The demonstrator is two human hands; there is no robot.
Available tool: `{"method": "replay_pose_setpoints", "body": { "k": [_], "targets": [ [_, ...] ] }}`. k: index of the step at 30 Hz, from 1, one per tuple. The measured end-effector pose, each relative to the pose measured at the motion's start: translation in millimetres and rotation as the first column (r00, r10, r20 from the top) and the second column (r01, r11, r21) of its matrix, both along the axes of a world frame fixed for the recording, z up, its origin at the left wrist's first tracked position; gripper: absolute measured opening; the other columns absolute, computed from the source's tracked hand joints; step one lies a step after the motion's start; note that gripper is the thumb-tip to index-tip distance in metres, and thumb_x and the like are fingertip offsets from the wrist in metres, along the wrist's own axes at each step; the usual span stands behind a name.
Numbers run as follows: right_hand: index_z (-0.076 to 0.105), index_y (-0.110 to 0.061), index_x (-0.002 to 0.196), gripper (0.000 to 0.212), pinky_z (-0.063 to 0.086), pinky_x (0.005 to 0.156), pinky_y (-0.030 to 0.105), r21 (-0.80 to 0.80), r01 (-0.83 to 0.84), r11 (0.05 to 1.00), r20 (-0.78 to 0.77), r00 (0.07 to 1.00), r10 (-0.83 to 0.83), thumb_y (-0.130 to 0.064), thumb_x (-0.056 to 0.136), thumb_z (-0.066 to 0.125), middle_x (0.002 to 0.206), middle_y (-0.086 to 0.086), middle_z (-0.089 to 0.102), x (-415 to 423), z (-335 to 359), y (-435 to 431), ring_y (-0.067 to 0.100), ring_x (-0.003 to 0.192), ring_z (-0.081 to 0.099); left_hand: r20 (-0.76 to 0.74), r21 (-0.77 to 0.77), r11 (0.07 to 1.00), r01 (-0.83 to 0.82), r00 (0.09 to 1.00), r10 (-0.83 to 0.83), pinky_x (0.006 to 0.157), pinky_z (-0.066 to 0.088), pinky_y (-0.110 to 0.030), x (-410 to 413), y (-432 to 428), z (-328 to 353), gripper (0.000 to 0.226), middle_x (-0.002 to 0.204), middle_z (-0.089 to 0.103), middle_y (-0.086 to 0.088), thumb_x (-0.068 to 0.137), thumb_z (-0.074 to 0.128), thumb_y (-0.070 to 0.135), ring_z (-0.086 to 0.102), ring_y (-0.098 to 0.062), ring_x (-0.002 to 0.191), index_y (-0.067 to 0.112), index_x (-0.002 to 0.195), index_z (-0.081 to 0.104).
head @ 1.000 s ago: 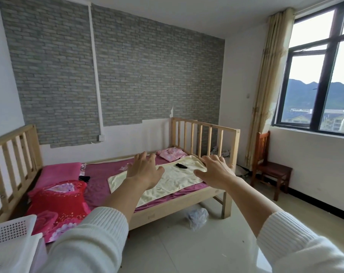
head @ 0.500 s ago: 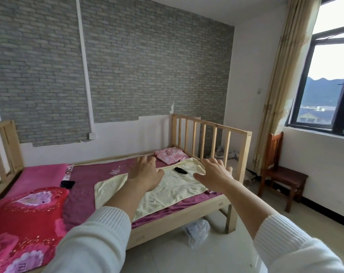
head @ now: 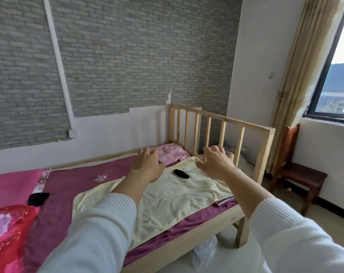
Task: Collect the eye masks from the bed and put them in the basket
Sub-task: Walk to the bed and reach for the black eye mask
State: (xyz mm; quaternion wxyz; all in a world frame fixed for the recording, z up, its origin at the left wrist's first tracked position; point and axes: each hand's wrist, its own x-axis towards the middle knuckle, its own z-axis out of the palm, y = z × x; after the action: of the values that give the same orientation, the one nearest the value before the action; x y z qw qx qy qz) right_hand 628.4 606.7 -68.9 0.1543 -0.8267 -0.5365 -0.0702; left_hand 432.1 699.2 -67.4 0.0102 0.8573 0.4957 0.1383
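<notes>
Eye mask (head: 181,173) nearer between both hands' grips, left (head: 147,164), right (head: 218,162), spread, empty

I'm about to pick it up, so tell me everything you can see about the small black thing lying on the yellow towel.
The black eye mask is a small, dark, elongated soft-looking piece, lying flat and slightly angled on the pale yellow towel near the bed's foot end. Only the towel touches it. It lies between the left hand and right hand, neither touching it. Details are too small to tell.

Bare pale wood bed frame (head: 222,120) — fluffy matt cream towel (head: 179,198), matt black cloth eye mask (head: 181,173)
</notes>
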Motion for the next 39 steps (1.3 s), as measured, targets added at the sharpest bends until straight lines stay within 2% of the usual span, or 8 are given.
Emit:
{"method": "replay_pose_setpoints", "body": {
  "k": [5, 10, 18, 26, 33, 39],
  "targets": [
    [0.043, -0.019, 0.132, 0.058, 0.028, 0.107, 0.061, -0.018, 0.023, 1.0, 0.005, 1.0, -0.023, -0.051, 0.085, 0.052, 0.14, 0.009, 0.043, 61.6, -19.0, 89.3, 0.03, 0.134, 0.034, 0.001, -0.001, 0.999, 0.036, 0.999, -0.036, 0.103, 0.039, -0.05, 66.8, 95.7, -20.8, 0.053, 0.144, 0.042, -0.01, 0.09, 0.042, 0.041, 0.036, -0.03, 0.133, 0.016, 0.136, 0.042],
    [0.042, -0.018, 0.135, 0.061, 0.026, 0.106, 0.061, -0.075, 0.022, 0.997, 0.019, 1.0, -0.021, -0.051, 0.085, 0.052, 0.141, 0.01, 0.043, 140.1, -54.0, 173.3, 0.031, 0.134, 0.033, 0.006, -0.035, 0.998, 0.045, 0.999, -0.044, 0.099, 0.04, -0.046, 145.9, 183.9, -59.1, 0.046, 0.14, 0.045, -0.011, 0.09, 0.043, 0.039, 0.039, -0.029, 0.131, 0.015, 0.13, 0.045],
    [0.039, -0.019, 0.138, 0.063, 0.025, 0.107, 0.061, -0.152, 0.034, 0.988, 0.026, 0.999, -0.031, -0.05, 0.085, 0.053, 0.145, 0.009, 0.04, 299.9, -80.6, 310.2, 0.031, 0.136, 0.03, 0.114, -0.133, 0.991, 0.021, 0.993, -0.005, 0.101, 0.04, -0.047, 291.8, 316.8, -102.9, 0.046, 0.14, 0.048, -0.013, 0.09, 0.047, 0.034, 0.042, -0.033, 0.127, 0.011, 0.13, 0.049],
    [0.039, -0.02, 0.138, 0.065, 0.028, 0.103, 0.057, -0.295, 0.018, 0.955, -0.098, 0.994, -0.049, -0.052, 0.083, 0.051, 0.142, 0.009, 0.042, 387.9, -161.0, 448.3, 0.03, 0.133, 0.032, 0.097, -0.259, 0.966, -0.004, 0.995, 0.03, 0.095, 0.044, -0.047, 376.3, 445.6, -181.8, 0.041, 0.134, 0.05, -0.008, 0.092, 0.045, 0.037, 0.043, -0.029, 0.125, 0.014, 0.126, 0.049],
    [0.045, -0.018, 0.131, 0.058, 0.029, 0.104, 0.053, -0.462, -0.01, 0.887, -0.202, 0.975, -0.094, -0.051, 0.084, 0.05, 0.141, 0.005, 0.045, 430.7, -284.4, 547.2, 0.027, 0.129, 0.037, -0.022, -0.489, 0.868, -0.084, 0.996, 0.084, 0.096, 0.044, -0.044, 425.6, 550.3, -305.0, 0.05, 0.143, 0.047, -0.006, 0.093, 0.042, 0.038, 0.041, -0.027, 0.13, 0.015, 0.137, 0.042],
    [0.037, -0.019, 0.141, 0.064, 0.028, 0.105, 0.049, -0.602, -0.069, 0.796, -0.306, 0.94, -0.15, -0.048, 0.086, 0.047, 0.147, 0.004, 0.04, 453.1, -389.1, 595.6, 0.025, 0.134, 0.033, -0.074, -0.676, 0.721, -0.155, 0.987, 0.144, 0.096, 0.046, -0.043, 446.8, 592.3, -413.5, 0.049, 0.142, 0.048, -0.008, 0.094, 0.043, 0.033, 0.043, -0.027, 0.128, 0.013, 0.138, 0.042]
  ]
}}
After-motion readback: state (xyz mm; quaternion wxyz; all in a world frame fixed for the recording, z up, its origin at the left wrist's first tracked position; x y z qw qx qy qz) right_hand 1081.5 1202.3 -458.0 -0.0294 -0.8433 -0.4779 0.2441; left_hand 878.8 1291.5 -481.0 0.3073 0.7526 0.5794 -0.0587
